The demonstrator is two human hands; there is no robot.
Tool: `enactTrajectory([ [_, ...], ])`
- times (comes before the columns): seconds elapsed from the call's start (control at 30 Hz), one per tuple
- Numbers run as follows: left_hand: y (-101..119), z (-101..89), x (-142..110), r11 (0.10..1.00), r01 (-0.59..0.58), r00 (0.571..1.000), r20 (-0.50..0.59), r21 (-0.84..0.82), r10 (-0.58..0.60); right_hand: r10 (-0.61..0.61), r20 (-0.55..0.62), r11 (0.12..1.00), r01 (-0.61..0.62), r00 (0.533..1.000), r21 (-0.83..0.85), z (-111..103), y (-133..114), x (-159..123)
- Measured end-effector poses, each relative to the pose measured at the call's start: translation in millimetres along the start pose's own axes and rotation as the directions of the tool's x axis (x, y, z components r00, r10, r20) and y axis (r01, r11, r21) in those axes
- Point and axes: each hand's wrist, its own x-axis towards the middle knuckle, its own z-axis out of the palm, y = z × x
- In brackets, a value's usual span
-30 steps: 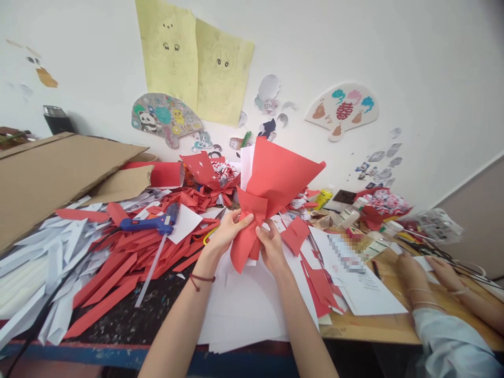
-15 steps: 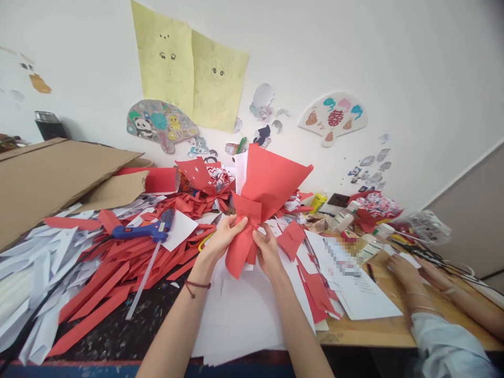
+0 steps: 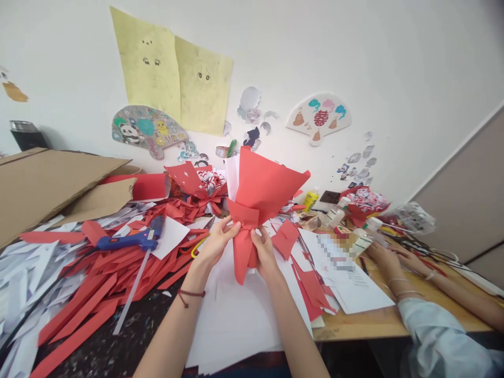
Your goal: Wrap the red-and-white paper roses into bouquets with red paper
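A red paper bouquet wrap [image 3: 268, 184] stands upright between my two hands, flared at the top and pinched in at a narrow waist. White paper shows along its left edge, and a red band crosses the waist. My left hand [image 3: 218, 239] grips the waist from the left, thumb on the front. From the other side my right hand [image 3: 264, 247] holds it just below the band. The fingers behind the paper are partly hidden. Beneath the wrap lies a stack of white paper sheets [image 3: 232, 325].
A blue glue gun [image 3: 129, 240] rests on piled red paper strips [image 3: 98, 294] at left, beside white strips [image 3: 35, 273] and cardboard [image 3: 51, 184]. Finished bouquets [image 3: 210, 181] stand against the wall. At right are bottles [image 3: 336, 212], printed sheets [image 3: 354, 283] and another person's hands [image 3: 388, 257].
The view has shifted slightly right, so the scenery sits further left. My hands still hold the wrap, which has turned a little more upright. The other person's hands have moved.
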Motion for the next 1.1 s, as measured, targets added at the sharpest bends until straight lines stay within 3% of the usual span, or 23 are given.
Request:
enactTrajectory([
  [0.53,-2.0,1.7,0.2,1.0,-0.017,0.999,-0.027,0.011,0.017,0.01,-0.059,0.998,-0.013,0.998,-0.059,-1.4,1.6,0.6],
  [0.77,-1.6,4.5,-0.1,1.0,-0.019,0.999,-0.041,-0.016,0.018,-0.048,-0.042,0.997,0.045,0.998,-0.067,-3.5,3.6,1.2],
  [1.1,-2.5,6.8,-0.8,1.0,-0.011,0.999,-0.034,-0.012,0.011,-0.025,-0.192,0.996,0.009,0.981,-0.084,2.0,0.0,1.0],
])
